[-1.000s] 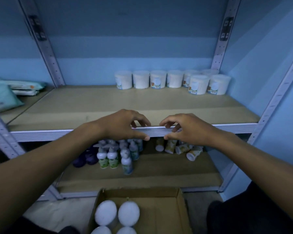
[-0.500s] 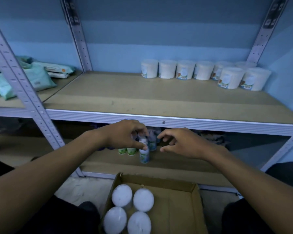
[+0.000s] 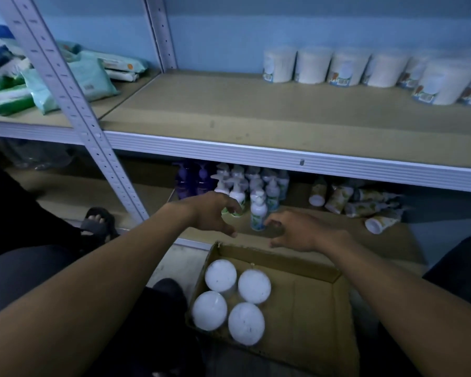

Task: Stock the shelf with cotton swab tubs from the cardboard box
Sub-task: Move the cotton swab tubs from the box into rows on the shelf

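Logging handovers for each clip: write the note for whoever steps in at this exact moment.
Left hand and right hand: both empty, fingers loosely curled, hovering above the far edge of the cardboard box.
In the box: four cotton swab tubs, clustered at its left side.
Done: a row of tubs stands at the back right of the upper shelf.
Left: move the four tubs up beside that row.
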Motion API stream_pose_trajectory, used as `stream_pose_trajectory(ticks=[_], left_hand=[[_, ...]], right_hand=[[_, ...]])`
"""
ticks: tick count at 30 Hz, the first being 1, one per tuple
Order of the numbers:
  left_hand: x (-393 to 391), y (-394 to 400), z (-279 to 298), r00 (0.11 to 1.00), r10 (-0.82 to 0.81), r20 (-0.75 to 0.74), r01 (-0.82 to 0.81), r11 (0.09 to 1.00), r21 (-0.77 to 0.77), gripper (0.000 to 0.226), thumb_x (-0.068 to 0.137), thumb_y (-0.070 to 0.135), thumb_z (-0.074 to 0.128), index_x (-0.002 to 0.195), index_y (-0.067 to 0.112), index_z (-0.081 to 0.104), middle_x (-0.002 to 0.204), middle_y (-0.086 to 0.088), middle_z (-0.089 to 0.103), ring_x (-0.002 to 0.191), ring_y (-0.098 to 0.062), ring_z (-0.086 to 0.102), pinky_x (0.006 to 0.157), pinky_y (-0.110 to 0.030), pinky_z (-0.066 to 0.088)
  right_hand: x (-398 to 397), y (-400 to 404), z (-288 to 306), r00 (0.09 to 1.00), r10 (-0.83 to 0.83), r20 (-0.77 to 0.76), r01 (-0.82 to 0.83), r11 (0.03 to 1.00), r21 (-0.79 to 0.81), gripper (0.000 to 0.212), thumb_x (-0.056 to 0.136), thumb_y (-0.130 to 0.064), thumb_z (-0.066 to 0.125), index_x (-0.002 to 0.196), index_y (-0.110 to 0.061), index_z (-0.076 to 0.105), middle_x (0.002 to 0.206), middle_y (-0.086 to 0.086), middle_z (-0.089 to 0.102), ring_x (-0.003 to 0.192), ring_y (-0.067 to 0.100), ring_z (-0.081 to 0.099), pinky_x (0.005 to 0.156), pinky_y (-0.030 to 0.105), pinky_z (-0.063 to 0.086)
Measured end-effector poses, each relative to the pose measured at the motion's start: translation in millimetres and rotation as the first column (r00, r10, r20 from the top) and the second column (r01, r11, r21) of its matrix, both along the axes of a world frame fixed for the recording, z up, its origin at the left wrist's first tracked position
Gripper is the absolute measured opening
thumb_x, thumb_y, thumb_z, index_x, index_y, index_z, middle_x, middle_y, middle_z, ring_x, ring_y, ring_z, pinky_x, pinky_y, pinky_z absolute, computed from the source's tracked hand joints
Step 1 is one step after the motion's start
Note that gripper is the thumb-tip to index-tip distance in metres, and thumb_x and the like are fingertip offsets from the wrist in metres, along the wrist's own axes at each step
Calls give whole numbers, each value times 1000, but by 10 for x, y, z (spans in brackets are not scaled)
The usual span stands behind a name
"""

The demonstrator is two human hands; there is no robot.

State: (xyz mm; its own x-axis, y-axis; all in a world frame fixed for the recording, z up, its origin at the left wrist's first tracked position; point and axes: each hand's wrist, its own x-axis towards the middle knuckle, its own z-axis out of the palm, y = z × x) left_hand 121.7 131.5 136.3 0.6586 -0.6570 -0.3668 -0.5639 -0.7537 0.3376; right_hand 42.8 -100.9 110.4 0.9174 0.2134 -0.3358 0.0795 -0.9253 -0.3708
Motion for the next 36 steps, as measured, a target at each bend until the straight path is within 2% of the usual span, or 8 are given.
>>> stream_pose_trajectory(ticks=[4,9,18,22,26,29,32,36], left_hand=[[17,34,-296,999,10,-47,-7,998,63,68,80,47,76,139,26,51,139,3,51,122,-21,53,99,-37,48],[-29,43,-640,994,56,-88,-50,996,76,67,79,38,79,139,25,51,137,-2,52,120,-22,53,101,-38,47],[-142,124,-1336,982,130,-135,-123,991,61,77,68,43,85,135,24,54,124,-7,58,115,-25,55,91,-27,43],[-187,186,-1568,968,171,-186,-170,985,20,98,54,56,82,142,29,49,135,-3,53,125,-23,50,101,-36,45],[-220,196,-1765,960,191,-205,-186,982,46,89,67,34,88,144,23,45,145,-3,47,131,-21,46,106,-31,40],[-241,128,-1878,959,185,-216,-168,981,94,88,72,36,84,147,19,41,149,-6,43,136,-25,42,109,-30,36],[-241,66,-1981,952,191,-241,-177,981,78,86,68,39,85,143,18,46,145,-7,47,135,-29,45,109,-38,39],[-254,37,-2115,977,130,-168,-119,990,69,95,72,36,84,151,18,35,155,-8,30,142,-28,31,113,-31,29]], right_hand=[[8,98,-193,998,47,-42,-49,998,-42,62,85,-38,76,141,-28,51,144,1,51,127,22,51,92,29,43],[33,242,-486,994,67,-92,-72,996,-54,69,83,-33,80,143,-29,46,150,3,44,132,25,45,101,39,46],[-37,332,-1074,981,87,-174,-90,996,-7,85,77,-26,84,149,-27,39,144,5,43,132,26,45,103,38,44],[-67,328,-1353,972,92,-218,-91,996,13,93,76,-26,85,153,-30,32,155,3,35,139,25,36,108,36,39],[-86,303,-1526,968,96,-232,-96,995,13,98,74,-25,86,154,-31,30,158,3,30,144,25,30,112,37,34],[-98,296,-1651,963,96,-250,-92,995,31,101,70,-31,87,153,-32,30,157,2,30,144,26,30,113,41,35],[-101,308,-1771,961,111,-254,-104,994,44,100,71,-28,87,152,-32,30,160,1,26,146,25,28,114,37,34],[-119,324,-1900,964,103,-244,-96,994,44,99,71,-19,86,151,-35,30,161,-1,21,146,27,30,109,40,39]])
